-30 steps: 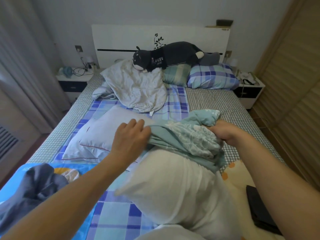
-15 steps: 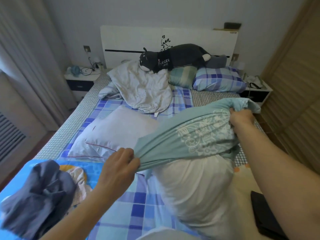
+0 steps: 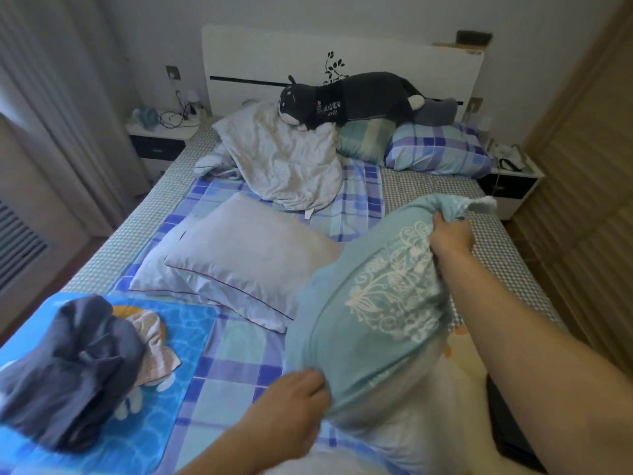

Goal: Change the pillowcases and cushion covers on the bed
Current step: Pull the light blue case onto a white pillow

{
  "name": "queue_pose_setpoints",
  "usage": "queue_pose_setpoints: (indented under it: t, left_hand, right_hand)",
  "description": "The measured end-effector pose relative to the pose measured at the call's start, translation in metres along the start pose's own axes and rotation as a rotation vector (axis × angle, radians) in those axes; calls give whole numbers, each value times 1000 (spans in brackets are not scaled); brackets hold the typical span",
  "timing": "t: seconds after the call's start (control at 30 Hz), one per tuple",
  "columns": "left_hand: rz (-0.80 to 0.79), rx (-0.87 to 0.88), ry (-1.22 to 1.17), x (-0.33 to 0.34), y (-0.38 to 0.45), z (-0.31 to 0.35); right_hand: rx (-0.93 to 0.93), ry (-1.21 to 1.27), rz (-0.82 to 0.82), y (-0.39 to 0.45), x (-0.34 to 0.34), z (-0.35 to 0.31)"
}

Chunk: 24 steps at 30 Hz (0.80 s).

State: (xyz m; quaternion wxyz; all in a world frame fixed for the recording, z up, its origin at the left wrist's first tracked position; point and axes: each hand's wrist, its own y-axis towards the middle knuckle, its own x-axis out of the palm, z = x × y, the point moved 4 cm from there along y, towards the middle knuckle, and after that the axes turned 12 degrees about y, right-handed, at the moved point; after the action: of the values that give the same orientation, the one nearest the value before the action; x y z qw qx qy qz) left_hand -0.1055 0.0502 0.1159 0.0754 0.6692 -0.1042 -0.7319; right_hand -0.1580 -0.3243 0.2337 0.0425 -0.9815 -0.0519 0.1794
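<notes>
Teal pillowcase [image 3: 376, 303] partly sheathes white pillow [image 3: 411, 426], left hand [image 3: 291, 406] and right hand [image 3: 450, 234] fingers clenching its edges.

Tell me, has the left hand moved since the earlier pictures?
Yes. The left hand, gripping the teal pillowcase edge, has come toward the person, away from the bare pillow beside which it was, pulling the case down over the white pillow.

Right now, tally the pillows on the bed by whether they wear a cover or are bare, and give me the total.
Bare white pillows lying flat: 2, one stacked on another
Pillow half inside the teal pillowcase: 1, gripped by the left hand and right hand
Covered pillows at the headboard: 2, green striped and blue plaid
Total: 5
</notes>
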Motion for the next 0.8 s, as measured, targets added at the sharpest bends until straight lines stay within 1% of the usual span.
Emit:
queue_pose_setpoints:
  t: [0.03,0.07,0.1,0.13,0.17,0.2,0.23,0.27,0.3,0.33,0.37,0.4,0.43,0.47,0.5,0.53,0.57,0.6,0.63,0.67,0.7,0.77,0.8]
  left_hand:
    - [26,69,-80,-10,0,6]
    - [65,39,-174,-21,0,0]
    - [129,-110,-276,-30,1,-16]
    - [200,-354,-382,-32,2,-40]
    - [273,-642,-472,-33,4,-65]
    - [289,-922,-611,-32,7,-86]
    - [195,-1147,-859,-23,11,-101]
    - [17,-1291,-1182,-10,15,-107]
    - [-174,-1344,-1486,-3,18,-103]
    - [-305,-1339,-1630,-4,20,-97]
    - [-362,-1310,-1661,-5,22,-95]
    - [-356,-1308,-1653,-3,22,-97]
    - [-308,-1329,-1625,-6,25,-98]
    - [-195,-1354,-1637,-7,29,-101]
    - [-11,-1376,-1649,-12,33,-105]
    - [213,-1382,-1633,-20,33,-112]
    - [425,-1375,-1591,-30,30,-119]
    - [588,-1348,-1523,-40,22,-124]
    - [692,-1285,-1484,-51,14,-121]
    - [730,-1214,-1511,-55,4,-116]
    - [678,-1164,-1591,-50,-3,-108]
    - [427,-1111,-1755,-23,-16,-91]
    - [298,-1119,-1811,-8,-22,-83]
  right_hand:
    - [-61,44,-60,-4,0,1]
    - [-94,116,-132,-7,-1,2]
    - [-120,193,-191,-12,-5,2]
    - [-132,257,-232,-16,-8,4]
    - [-141,292,-262,-18,-11,8]
    - [-133,306,-285,-20,-13,13]
    - [-116,321,-305,-24,-15,19]
    - [-102,323,-323,-26,-15,27]
    - [-98,326,-343,-31,-17,31]
    - [-98,326,-353,-32,-18,37]
    - [-103,325,-360,-34,-20,41]
    - [-102,327,-362,-36,-22,42]
    - [-101,332,-357,-37,-24,42]
    - [-96,337,-340,-36,-26,42]
    - [-105,335,-325,-36,-28,39]
    - [-110,329,-300,-34,-30,38]
    - [-121,320,-271,-34,-31,34]
    - [-127,310,-233,-33,-30,32]
    - [-129,304,-214,-32,-29,29]
    - [-133,300,-198,-30,-25,29]
    - [-132,292,-198,-29,-20,27]
    - [-112,279,-220,-32,-6,24]
    - [-107,268,-230,-32,2,23]
